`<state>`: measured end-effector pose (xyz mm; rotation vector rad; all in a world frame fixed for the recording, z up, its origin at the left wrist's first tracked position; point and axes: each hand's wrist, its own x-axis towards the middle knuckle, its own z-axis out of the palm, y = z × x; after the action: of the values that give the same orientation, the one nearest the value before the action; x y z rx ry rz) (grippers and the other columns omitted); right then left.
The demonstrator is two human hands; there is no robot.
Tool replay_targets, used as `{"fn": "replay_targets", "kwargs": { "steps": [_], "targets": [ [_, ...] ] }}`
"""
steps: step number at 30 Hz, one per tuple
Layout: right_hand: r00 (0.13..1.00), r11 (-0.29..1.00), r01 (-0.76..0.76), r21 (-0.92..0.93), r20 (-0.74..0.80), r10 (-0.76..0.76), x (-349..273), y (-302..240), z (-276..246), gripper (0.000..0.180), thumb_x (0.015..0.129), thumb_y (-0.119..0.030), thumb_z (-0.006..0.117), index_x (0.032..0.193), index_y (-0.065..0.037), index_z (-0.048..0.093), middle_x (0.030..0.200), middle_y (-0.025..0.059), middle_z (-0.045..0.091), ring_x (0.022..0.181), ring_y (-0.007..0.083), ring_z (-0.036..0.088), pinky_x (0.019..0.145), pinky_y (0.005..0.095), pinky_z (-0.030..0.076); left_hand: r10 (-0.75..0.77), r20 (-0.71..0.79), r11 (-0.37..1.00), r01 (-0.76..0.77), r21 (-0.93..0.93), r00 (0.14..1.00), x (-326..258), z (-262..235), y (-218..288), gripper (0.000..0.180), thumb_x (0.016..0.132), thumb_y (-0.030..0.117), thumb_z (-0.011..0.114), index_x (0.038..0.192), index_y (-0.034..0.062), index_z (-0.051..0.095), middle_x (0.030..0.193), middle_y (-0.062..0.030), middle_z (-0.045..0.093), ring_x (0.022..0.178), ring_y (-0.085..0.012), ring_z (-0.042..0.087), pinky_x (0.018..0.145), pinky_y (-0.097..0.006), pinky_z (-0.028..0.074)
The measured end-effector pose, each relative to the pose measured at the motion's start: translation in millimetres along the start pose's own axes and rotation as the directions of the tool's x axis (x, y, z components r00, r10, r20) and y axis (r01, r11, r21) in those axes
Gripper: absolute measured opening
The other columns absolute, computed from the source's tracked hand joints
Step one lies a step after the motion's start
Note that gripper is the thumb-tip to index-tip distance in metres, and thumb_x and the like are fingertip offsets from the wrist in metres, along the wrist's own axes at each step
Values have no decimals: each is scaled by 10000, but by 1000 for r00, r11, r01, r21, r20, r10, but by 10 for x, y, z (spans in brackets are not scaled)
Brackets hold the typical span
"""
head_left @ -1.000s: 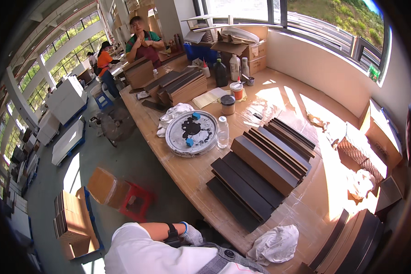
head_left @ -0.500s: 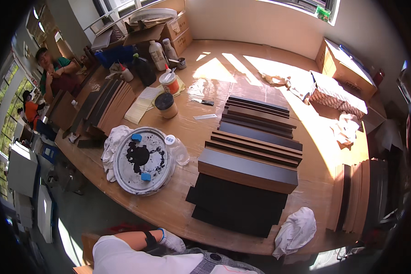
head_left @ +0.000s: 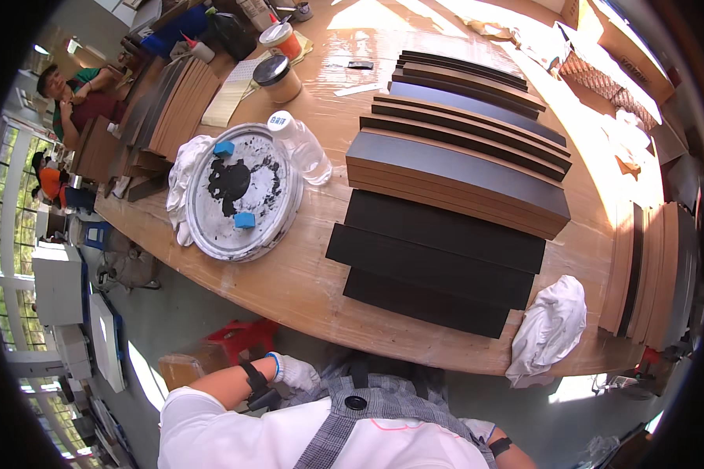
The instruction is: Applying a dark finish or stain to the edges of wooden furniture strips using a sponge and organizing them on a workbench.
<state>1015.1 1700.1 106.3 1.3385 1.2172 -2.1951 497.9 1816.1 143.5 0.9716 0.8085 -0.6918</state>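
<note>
My left hand (head_left: 296,374), in a white knitted glove with a blue cuff, rests by the waist of my grey checked apron (head_left: 383,393), below the table edge. Its fingertips are turned away, and I see nothing held. At the lower right, my right hand (head_left: 478,427) shows only as a bit of white glove beside the apron, its fingers hidden. In front of me on the table lie flat black boards (head_left: 438,262), overlapping. Beyond them stand stacked brown-edged boards (head_left: 454,176) with dark faces. A crumpled white cloth (head_left: 551,324) lies at the front edge, right of the black boards.
Left on the table, a round white lid (head_left: 270,223) holds black paint and two blue sponges (head_left: 244,220). Beside it are a clear bottle (head_left: 309,152) and a jar (head_left: 278,82). More boards (head_left: 649,273) stand at right. A red stool (head_left: 246,338) is below; a person (head_left: 82,98) sits far left.
My view has tipped downward, so the table sits higher in the picture. More of my apron and part of my right arm have come into view. The boards and lid remain in place.
</note>
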Motion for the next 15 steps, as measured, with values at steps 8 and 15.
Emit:
{"fn": "replay_targets", "kwargs": {
  "steps": [8, 15],
  "targets": [
    [985, 982, -93, -164, -157, 67, -547, -1327, 77, 229, 817, -93, 541, 981, 4, 668, 913, 64, 675, 751, 143, 603, 657, 277, 489, 101, -147, 989, -82, 127, 984, 256, 233, -180, 157, 806, 216, 538, 832, 71, 591, 695, -3, 552, 640, -125, 511, 607, -306, 457],
    [942, 813, 142, -565, -174, -285, -21, -59, 211, 272, 872, -152, 440, 952, 5, 647, 955, 113, 669, 835, 209, 628, 747, 304, 488, 108, -415, 989, -57, 135, 903, 81, 464, -293, 353, 877, 384, 527, 997, 75, 650, 776, -35, 628, 675, -156, 559, 668, -312, 465]
  ]
}}
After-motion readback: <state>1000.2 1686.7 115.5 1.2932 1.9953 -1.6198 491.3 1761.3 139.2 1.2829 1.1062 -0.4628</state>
